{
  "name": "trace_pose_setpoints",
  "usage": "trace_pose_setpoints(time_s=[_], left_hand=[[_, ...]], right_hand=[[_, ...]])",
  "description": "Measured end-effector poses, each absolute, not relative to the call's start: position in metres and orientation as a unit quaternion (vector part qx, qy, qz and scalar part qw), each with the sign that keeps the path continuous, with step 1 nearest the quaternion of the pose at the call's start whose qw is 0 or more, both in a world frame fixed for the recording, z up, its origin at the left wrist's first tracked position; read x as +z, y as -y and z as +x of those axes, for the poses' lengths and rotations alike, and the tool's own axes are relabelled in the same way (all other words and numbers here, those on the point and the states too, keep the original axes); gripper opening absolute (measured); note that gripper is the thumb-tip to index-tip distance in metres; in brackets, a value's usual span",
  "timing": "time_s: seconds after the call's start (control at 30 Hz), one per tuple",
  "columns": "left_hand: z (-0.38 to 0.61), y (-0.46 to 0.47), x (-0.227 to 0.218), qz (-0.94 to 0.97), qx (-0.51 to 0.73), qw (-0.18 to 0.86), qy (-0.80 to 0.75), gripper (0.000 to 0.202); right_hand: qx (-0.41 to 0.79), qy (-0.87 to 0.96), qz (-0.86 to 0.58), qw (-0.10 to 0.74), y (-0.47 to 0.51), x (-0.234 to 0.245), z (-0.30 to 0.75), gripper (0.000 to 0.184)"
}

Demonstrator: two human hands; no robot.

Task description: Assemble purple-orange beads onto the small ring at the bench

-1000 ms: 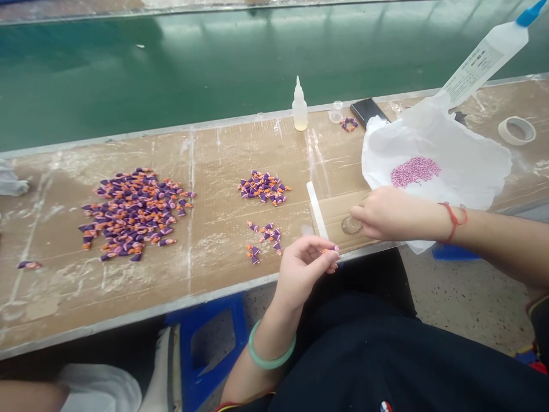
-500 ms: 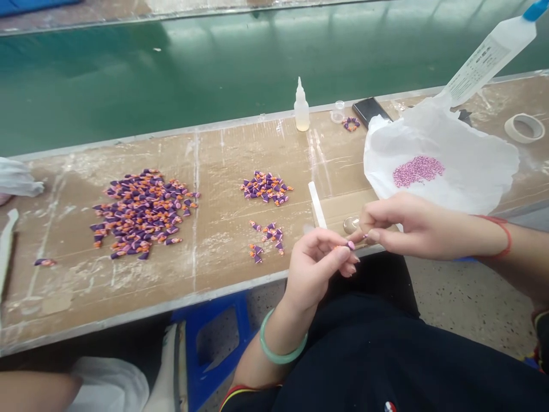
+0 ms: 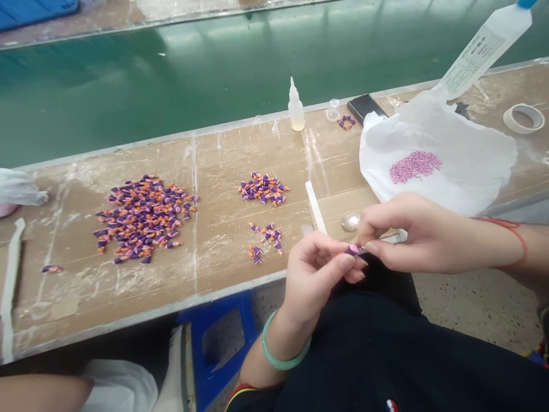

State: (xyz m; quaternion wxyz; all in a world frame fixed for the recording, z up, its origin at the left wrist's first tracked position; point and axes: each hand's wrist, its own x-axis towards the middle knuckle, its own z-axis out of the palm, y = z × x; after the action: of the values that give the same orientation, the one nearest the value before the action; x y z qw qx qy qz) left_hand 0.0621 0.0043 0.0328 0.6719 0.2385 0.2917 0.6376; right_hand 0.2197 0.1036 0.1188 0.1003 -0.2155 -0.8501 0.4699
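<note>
Steady the purple-and-pink piece in the pinching left hand, working gently with the right hand, pinched around something too small to identify.

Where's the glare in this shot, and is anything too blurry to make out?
Head view: pale, streaky reflections on the green surface; head view: shiny patches on the brown table cover; head view: the small pink-and-purple piece in the left hand looks soft, fine detail lost; head view: print on the tilted white bottle is too soft to read.
</note>
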Motion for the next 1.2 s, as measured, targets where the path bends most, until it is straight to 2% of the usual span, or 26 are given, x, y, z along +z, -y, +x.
trace_pose_setpoints(time_s=[0.4, 0.63, 1.2], left_hand=[[0.0641, -0.0033, 0.0345, 0.22, 0.627, 0.69, -0.288, 0.017], [0.0665, -0.004, 0.0363, 0.196, 0.616, 0.703, -0.296, 0.017], [0.0628, -0.0024, 0.0344, 0.248, 0.619, 0.674, -0.317, 0.011]], right_hand=[[0.44, 0.867, -0.219, 0.086, -0.1011, 0.1197, 0.2195, 0.015], [0.367, 0.901, -0.215, 0.08, -0.097, 0.1247, 0.2178, 0.021], [0.332, 0.916, -0.21, 0.074, -0.0965, 0.123, 0.2184, 0.016]])
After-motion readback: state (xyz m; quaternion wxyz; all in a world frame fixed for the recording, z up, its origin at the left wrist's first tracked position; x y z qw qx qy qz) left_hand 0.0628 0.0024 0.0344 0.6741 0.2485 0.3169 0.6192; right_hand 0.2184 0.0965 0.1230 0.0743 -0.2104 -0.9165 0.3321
